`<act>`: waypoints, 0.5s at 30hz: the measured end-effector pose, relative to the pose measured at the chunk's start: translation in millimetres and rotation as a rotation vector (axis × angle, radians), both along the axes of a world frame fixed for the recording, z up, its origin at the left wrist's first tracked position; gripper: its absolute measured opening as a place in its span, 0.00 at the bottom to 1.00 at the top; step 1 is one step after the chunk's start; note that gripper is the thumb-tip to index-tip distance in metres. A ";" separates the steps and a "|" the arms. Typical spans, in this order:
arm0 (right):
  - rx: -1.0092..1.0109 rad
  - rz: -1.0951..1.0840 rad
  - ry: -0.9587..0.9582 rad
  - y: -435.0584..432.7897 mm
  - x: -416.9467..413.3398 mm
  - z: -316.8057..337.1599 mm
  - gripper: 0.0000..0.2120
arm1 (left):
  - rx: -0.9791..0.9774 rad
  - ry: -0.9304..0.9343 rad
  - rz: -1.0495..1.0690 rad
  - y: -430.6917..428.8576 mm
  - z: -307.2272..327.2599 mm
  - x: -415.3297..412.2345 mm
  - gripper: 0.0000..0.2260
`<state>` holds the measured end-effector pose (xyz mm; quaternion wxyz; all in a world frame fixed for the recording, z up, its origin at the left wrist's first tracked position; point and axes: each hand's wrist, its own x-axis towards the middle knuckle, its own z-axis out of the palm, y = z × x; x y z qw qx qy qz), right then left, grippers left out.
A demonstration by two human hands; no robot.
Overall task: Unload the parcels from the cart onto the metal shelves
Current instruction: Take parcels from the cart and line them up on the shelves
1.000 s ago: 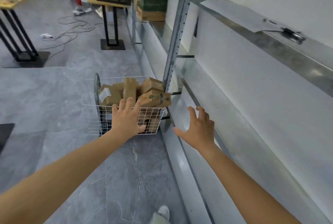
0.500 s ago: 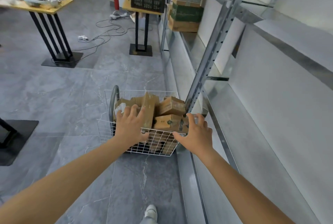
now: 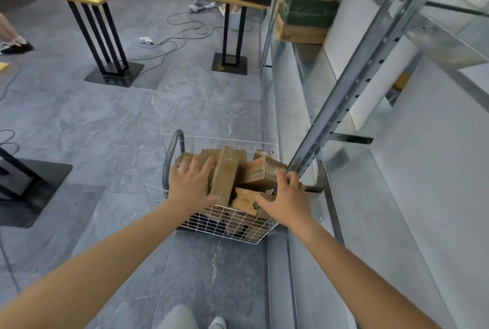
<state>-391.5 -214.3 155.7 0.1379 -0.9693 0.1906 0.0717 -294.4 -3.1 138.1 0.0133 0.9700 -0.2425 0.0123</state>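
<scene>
Nearest to us, the left hand (image 3: 191, 183) lies spread over the top of the brown cardboard parcels (image 3: 238, 183), fingers only lightly bent and thumb against a tall upright parcel (image 3: 226, 175). The right hand (image 3: 287, 196) is likewise spread, its fingers reaching over the right-hand parcel (image 3: 260, 172) and its thumb across a lower parcel (image 3: 244, 200); we see no closed grip on either side. All the parcels we can make out are heaped in the white wire-mesh cart basket (image 3: 211, 223), which stands on the grey floor (image 3: 119, 130) just beside the foot of the grey perforated steel upright (image 3: 352, 90). The galvanised metal shelves (image 3: 365, 209) next to the cart carry no parcel that we can see, so we judge the unloading to be at its very start: no first lift yet, and the whole heap left to move. Farther along the same shelving sits a stack of larger cartons (image 3: 307, 3), which look like other stock.
</scene>
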 end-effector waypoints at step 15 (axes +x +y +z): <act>0.173 -0.143 0.088 -20.1 91.6 -49.6 0.29 | 0.098 0.206 -0.150 -38.4 -53.7 91.5 0.41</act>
